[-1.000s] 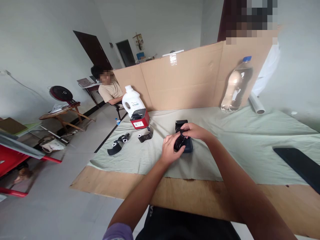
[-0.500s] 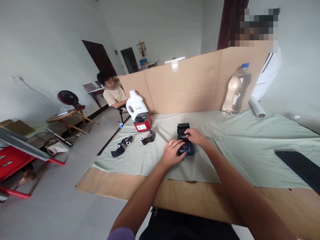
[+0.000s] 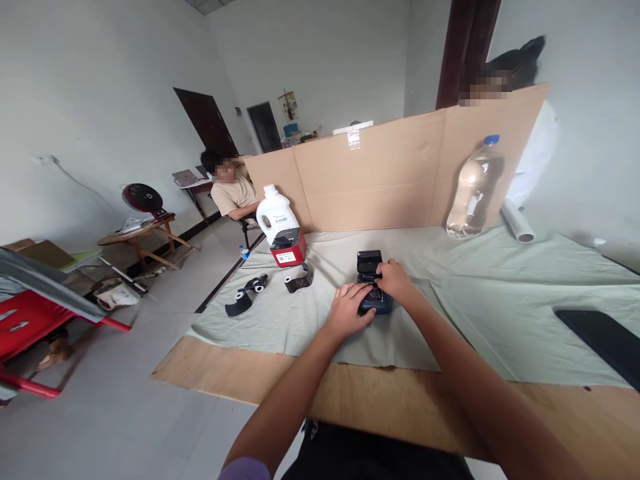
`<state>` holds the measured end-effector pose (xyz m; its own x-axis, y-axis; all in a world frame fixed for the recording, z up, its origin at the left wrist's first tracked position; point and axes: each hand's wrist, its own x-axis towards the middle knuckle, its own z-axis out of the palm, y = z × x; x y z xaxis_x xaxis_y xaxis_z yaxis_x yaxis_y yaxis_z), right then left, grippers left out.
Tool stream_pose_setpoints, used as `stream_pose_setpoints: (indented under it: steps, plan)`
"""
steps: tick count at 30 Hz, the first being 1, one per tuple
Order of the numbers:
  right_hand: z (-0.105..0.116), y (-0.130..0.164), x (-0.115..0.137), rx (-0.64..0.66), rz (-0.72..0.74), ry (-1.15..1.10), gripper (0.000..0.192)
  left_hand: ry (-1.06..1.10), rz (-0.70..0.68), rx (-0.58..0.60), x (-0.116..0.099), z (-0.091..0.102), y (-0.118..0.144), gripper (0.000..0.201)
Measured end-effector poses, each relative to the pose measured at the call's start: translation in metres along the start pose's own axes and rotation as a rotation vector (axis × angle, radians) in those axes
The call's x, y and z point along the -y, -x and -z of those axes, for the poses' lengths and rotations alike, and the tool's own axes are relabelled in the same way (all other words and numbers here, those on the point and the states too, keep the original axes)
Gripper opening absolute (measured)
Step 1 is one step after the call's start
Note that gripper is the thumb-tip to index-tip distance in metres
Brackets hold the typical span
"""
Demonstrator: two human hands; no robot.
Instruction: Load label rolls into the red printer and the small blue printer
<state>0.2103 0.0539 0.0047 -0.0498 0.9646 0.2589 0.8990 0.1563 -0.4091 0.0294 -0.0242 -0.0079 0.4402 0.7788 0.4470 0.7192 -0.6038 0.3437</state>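
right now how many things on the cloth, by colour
black: 5 - small printer under both hands, two ribbon rolls, printer on the red box, flat slab
white: 1 - jug
red: 1 - box
clear: 1 - bottle
total: 8

open cloth (image 3: 480, 300) right, rolls (image 3: 299, 279) left, cardboard wall (image 3: 390, 177) behind

Both hands rest on a small dark printer (image 3: 371, 283) on the cloth-covered bench (image 3: 480, 300): the left hand (image 3: 349, 309) over its near end, the right hand (image 3: 395, 280) on its right side, by the raised lid. Left of it lie a black roll (image 3: 299, 279), ribbon spools (image 3: 246, 293), a red printer (image 3: 287, 247) and a white jug (image 3: 274, 213). A clear bottle (image 3: 473, 190) stands against the cardboard wall (image 3: 395, 173).
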Motion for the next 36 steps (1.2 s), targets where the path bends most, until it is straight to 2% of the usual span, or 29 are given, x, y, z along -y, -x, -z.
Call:
stream_pose_setpoints:
  steps: [3, 5, 7, 10, 13, 16, 20, 22, 24, 26, 30, 32, 36]
  plan:
    - [-0.001, -0.008, -0.003, -0.069, -0.054, -0.122, 0.043, 0.002, -0.009, -0.008, 0.001, -0.001, 0.000, 0.056]
    - [-0.001, -0.013, -0.005, -0.115, -0.100, -0.293, 0.056, 0.002, -0.032, -0.020, 0.001, 0.000, 0.000, 0.053]
    - [0.001, -0.016, -0.007, -0.122, -0.113, -0.474, 0.060, -0.013, -0.047, -0.044, 0.001, 0.000, 0.001, 0.045]
    - [0.005, -0.017, -0.009, -0.123, -0.054, -0.616, 0.045, -0.075, -0.027, -0.079, 0.000, 0.002, 0.002, 0.031]
    - [0.015, -0.016, -0.011, -0.097, 0.030, -0.601, 0.029, -0.125, -0.027, -0.065, 0.000, 0.002, 0.003, 0.027]
    - [0.027, -0.017, -0.013, -0.005, 0.092, -0.566, 0.024, -0.128, -0.050, -0.055, 0.001, 0.001, 0.003, 0.028]
    - [0.041, -0.018, -0.019, 0.290, 0.163, -0.505, 0.015, -0.098, -0.064, -0.059, 0.001, 0.001, 0.003, 0.027]
    - [0.043, -0.018, -0.020, 0.367, 0.172, -0.488, 0.009, -0.079, -0.060, -0.054, 0.000, 0.002, 0.003, 0.026]
    - [0.041, -0.017, -0.018, 0.333, 0.123, -0.498, 0.012, -0.064, -0.049, -0.044, -0.001, 0.003, 0.002, 0.025]
    - [0.038, -0.015, -0.015, 0.298, 0.013, -0.510, 0.026, -0.043, -0.029, -0.021, -0.002, 0.003, 0.002, 0.025]
    - [0.031, -0.011, -0.012, 0.416, -0.226, -0.569, 0.054, 0.012, 0.050, 0.063, 0.000, 0.001, 0.004, 0.028]
    - [0.030, -0.008, -0.011, 0.441, -0.286, -0.589, 0.057, 0.018, 0.086, 0.098, 0.001, 0.001, 0.004, 0.031]
    - [0.025, -0.003, -0.011, 0.381, -0.333, -0.596, 0.057, 0.047, 0.060, 0.126, 0.001, 0.006, 0.004, 0.032]
